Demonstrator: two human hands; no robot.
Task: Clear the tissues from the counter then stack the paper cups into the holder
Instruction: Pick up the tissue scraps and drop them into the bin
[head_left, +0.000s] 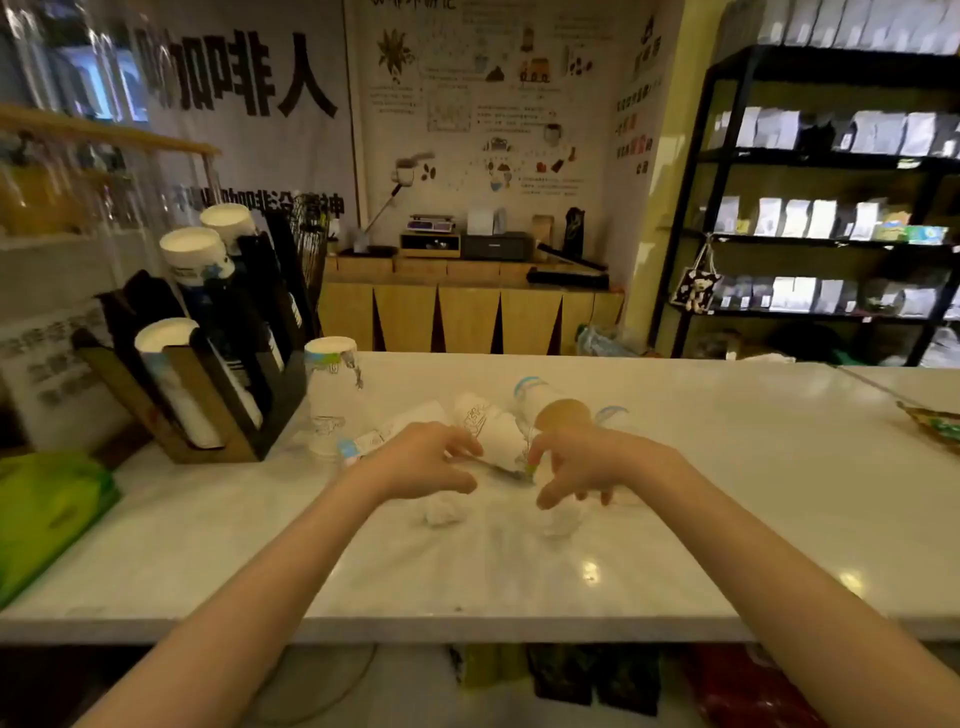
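Tissues (444, 512) lie crumpled on the counter (727, 467) beneath left hand (423, 462) and right hand (587, 467), each grip spread, palms down.

My two bare forearms reach forward from the lower corners and converge toward the middle, wrists roughly level and close to each other. My left hand (431, 457) is palm down, fingers curled loosely and spread a little, the thumb tucked toward the right, nothing clasped in it. My right hand (582, 465) is also palm down, the fingers drooping from a slightly raised wrist, thumb and forefinger apart, the fingertips (545, 501) pointing downward. The two hands sit near each other without touching. Motion blur softens both.
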